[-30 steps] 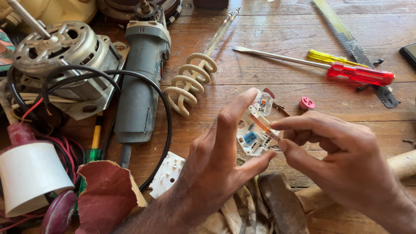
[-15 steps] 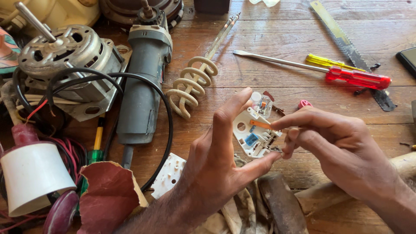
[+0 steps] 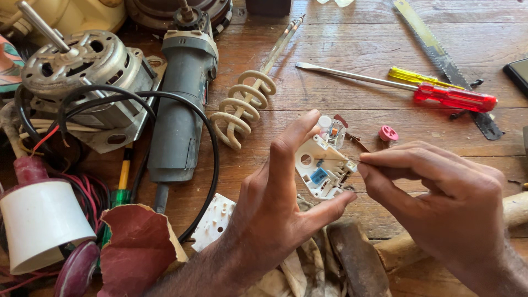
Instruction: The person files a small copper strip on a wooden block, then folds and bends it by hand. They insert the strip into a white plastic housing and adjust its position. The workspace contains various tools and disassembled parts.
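My left hand [image 3: 275, 203] holds a small white switch part [image 3: 322, 168] over the wooden table [image 3: 352, 60], thumb under its near edge and forefinger curled along its far left side. My right hand [image 3: 440, 192] has thumb and forefinger pinched narrow on a thin wire [image 3: 336, 159] that reaches into the part. To the far left lie a grey grinder [image 3: 179, 104], a coiled heating element [image 3: 242, 104] and a motor [image 3: 88, 77]. To the far right sits a red screwdriver [image 3: 454, 99]; a pink cap [image 3: 388, 133] is just beyond my right fingers.
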